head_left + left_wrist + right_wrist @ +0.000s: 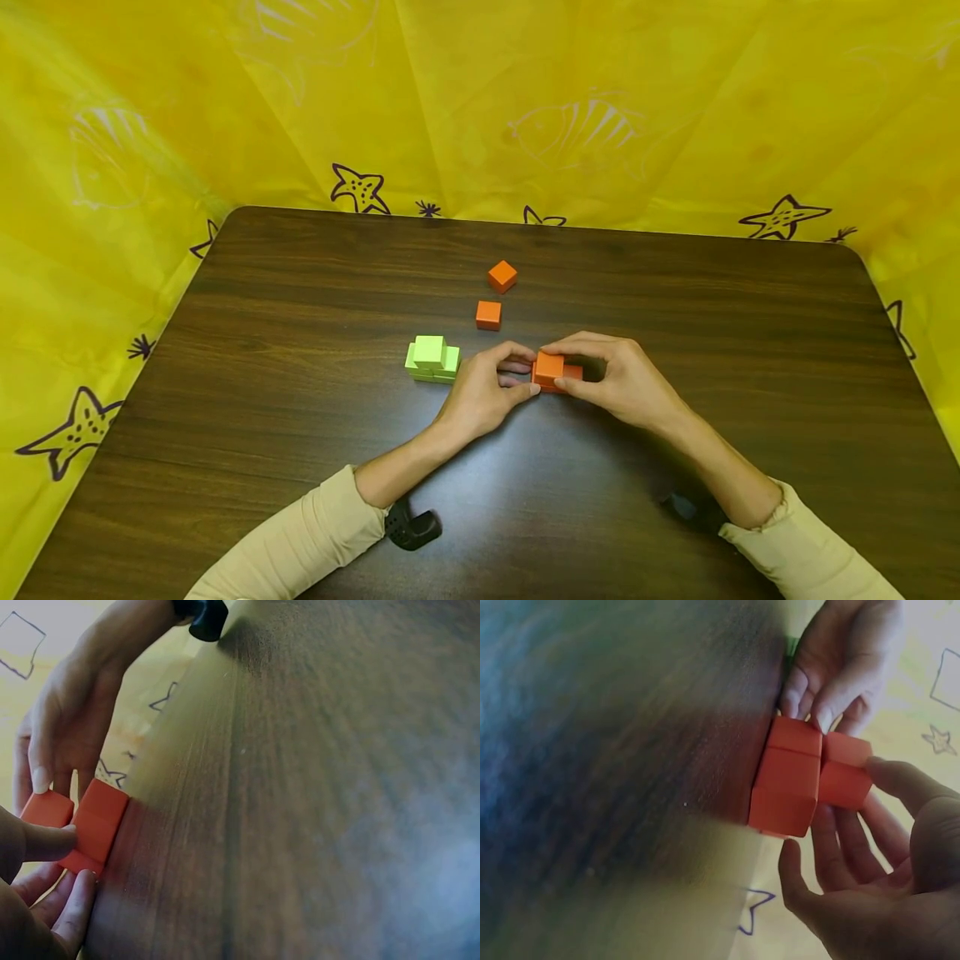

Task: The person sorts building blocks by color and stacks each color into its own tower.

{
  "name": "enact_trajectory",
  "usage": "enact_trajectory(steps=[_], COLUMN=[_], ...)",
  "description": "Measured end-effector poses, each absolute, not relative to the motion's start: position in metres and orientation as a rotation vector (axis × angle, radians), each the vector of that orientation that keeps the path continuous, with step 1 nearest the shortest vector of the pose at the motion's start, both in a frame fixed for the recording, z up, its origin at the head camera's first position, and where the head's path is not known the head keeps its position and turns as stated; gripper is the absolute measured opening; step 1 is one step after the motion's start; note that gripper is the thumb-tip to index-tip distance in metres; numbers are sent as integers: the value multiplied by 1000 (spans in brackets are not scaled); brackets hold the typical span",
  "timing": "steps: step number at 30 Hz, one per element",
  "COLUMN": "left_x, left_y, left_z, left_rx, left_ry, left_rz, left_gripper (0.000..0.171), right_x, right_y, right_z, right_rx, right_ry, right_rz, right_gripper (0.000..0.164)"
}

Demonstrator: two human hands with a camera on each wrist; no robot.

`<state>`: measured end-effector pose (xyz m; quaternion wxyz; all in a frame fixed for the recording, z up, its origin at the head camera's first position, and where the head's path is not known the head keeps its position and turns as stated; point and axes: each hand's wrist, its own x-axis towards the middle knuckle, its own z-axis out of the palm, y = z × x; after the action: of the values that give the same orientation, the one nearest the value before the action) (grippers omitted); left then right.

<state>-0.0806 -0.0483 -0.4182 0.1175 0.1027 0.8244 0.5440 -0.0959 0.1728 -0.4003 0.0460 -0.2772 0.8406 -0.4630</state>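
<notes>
An orange cube (550, 364) sits on top of a low row of orange blocks (573, 373). My right hand (633, 383) pinches this upper cube (846, 786) between thumb and fingers. At the row's left end, the thumb and fingertips of my left hand (480, 392) grip the lower blocks from both sides. In the right wrist view the lower blocks (784, 772) lie against the table, with the upper cube set over part of them. Left of my left hand stands a light green block stack (430, 352), one block topping a lower layer.
Two loose orange cubes (489, 315) (502, 276) lie beyond the hands, one behind the other. The dark wooden table (300, 333) ends at a yellow patterned cloth (465, 100) at the back and sides. Black wrist straps hang below both sleeves.
</notes>
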Motion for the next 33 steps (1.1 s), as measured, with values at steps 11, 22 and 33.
enact_trajectory(steps=[11, 22, 33], left_x=[-80, -80, -79], left_y=[-50, -49, -50], left_z=[-419, -421, -420], left_rx=[318, 304, 292], left_ry=[2415, 2393, 2413], left_rz=[1604, 1599, 1575], left_gripper=[34, 37, 36], right_x=[-96, -95, -100], right_y=[170, 170, 172], right_z=[-398, -398, -397], right_rx=[-856, -861, -855], right_ry=[2558, 2573, 2544], right_rz=[-1392, -1366, -1388], right_gripper=[38, 40, 37])
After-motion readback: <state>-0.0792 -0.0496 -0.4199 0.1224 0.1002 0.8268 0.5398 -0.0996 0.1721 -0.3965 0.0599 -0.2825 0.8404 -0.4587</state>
